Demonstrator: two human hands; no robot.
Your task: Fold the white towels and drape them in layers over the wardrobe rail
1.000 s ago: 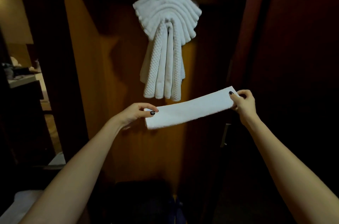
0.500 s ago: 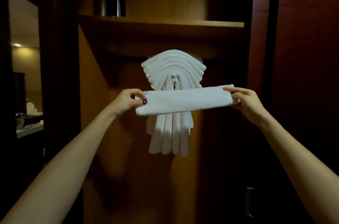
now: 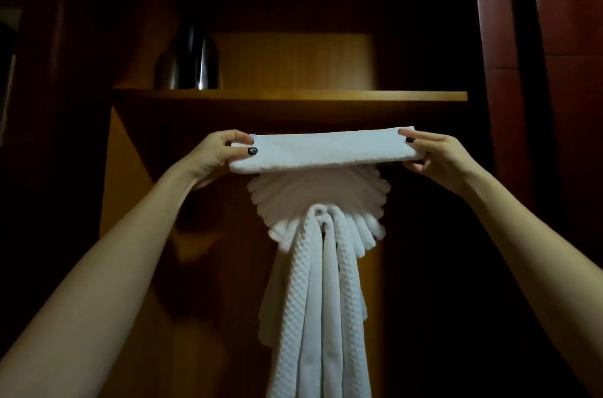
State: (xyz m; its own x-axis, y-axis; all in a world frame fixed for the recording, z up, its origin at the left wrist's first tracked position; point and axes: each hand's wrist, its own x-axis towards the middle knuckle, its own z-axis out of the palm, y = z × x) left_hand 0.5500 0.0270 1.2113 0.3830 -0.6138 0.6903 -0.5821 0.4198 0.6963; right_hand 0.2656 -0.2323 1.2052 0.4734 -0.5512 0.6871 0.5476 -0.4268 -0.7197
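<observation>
A folded white towel [image 3: 323,151] is stretched level between my hands, just above the stack of draped towels. My left hand [image 3: 218,156] pinches its left end, thumb on top. Its right end is pinched by my right hand [image 3: 435,156]. Beneath it, several white towels [image 3: 318,201] hang in fanned layers inside the wardrobe, their waffle-textured tails [image 3: 318,316] falling straight down. The rail itself is hidden behind the towels.
A wooden shelf [image 3: 290,95] runs just above the held towel, with a dark metal kettle [image 3: 191,63] standing on its left side. Dark wardrobe panels [image 3: 509,71] close in on the right and on the left.
Both hands have lifted the folded towel from below the hanging stack up to its top, and levelled it. My view has tilted upward, bringing the shelf and kettle into sight.
</observation>
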